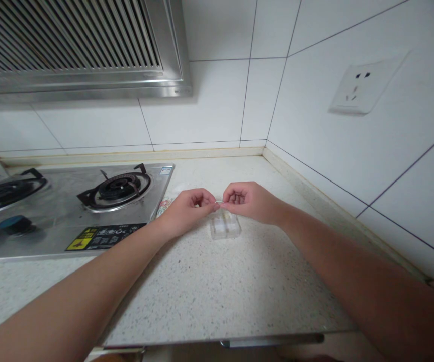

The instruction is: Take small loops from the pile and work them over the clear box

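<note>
By the far edge of a clear box (pixel 226 227) on the tabletop (pixel 217 296), the left hand (pixel 186 210) and right hand (pixel 253 203), fingertips pinched together, hold a thin pale strip (pixel 220 202) that seems light and bendy, probably best gripped at both sides.

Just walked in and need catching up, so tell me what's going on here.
A person's left hand and right hand pinch a thin pale item between their fingertips. A clear box sits by the hands on the speckled counter, right of the gas stove.
</note>
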Demonstrator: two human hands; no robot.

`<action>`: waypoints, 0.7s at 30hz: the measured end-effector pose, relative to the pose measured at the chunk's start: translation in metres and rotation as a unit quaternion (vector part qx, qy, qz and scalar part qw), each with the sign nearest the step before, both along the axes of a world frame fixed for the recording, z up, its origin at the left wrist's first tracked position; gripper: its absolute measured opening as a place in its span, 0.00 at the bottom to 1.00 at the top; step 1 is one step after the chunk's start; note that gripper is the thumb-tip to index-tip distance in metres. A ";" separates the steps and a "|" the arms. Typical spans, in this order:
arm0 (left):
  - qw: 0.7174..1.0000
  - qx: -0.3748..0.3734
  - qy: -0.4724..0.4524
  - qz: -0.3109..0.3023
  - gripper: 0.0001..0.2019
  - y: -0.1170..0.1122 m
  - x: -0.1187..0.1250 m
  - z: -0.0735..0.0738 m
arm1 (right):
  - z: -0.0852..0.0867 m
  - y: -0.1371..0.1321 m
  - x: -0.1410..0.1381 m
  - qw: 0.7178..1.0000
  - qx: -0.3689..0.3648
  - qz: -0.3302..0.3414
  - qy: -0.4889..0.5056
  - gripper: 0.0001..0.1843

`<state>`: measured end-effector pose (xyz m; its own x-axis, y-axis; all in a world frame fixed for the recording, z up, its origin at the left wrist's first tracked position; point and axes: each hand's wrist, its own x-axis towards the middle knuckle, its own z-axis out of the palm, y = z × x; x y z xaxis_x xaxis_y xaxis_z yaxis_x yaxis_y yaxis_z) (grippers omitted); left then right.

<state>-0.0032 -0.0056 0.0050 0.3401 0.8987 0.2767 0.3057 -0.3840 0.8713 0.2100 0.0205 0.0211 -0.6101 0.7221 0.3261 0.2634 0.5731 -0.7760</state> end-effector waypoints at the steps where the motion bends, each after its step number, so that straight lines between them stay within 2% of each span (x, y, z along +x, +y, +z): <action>1: 1.000 -0.002 -0.003 -0.001 0.11 0.000 0.000 0.000 | 0.000 0.000 0.000 1.000 0.000 -0.001 0.001 0.11; 21: 1.000 -0.018 -0.017 -0.012 0.11 -0.001 0.001 0.000 | 0.001 -0.001 -0.001 1.000 -0.018 0.012 0.017 0.11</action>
